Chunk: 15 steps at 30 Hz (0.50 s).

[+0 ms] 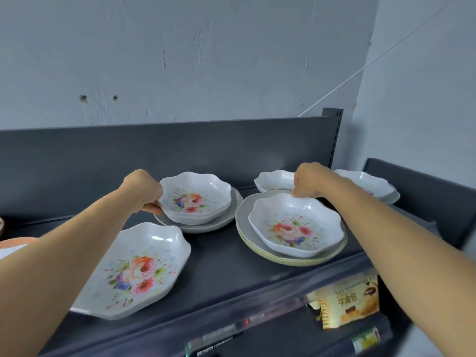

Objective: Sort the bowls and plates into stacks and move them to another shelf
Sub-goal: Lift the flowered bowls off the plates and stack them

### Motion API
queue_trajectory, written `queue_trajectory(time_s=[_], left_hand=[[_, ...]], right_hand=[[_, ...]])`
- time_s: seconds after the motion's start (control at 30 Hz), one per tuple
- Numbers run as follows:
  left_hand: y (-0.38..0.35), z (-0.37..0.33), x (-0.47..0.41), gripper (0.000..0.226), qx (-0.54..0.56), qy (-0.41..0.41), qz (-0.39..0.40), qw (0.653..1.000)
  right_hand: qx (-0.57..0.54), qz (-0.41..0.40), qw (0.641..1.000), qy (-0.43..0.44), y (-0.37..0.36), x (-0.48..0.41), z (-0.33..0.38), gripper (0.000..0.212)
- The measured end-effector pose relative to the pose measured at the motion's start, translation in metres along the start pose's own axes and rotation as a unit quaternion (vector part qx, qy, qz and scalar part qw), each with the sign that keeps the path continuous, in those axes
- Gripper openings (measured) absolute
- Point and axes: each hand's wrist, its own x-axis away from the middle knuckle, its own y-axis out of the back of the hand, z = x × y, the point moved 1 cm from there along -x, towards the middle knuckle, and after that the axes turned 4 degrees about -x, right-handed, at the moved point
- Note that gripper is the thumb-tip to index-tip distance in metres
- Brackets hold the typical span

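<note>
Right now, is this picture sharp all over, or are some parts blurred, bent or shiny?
Head view: small white glints sit on the near-left floral bowl, which is sharp; the shelf's front edge and the snack packet below are smeared by blur; the wide lens slightly bows the back panel; the light is soft, shadows faint.

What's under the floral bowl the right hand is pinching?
Two stacked plates: a grey plate on a cream-rimmed plate. The bowl covers their centres, so anything between is hidden.
</note>
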Motion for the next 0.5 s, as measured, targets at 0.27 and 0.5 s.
queue_trajectory(time_s=[0.27,0.5], left_hand=[[0.023,-0.017,0.018,0.013,0.046,-0.036,-0.01,0.998],[-0.003,-0.058,0.066,0.018,0.068,-0.107,0.072,0.989]], right_hand=[[-0.044,0.034,0.998,-0.024,-0.004,0.009,-0.024,0.012],[-0.23,0.024,0.968,-0.098,0.004,0.006,-0.04,0.02]])
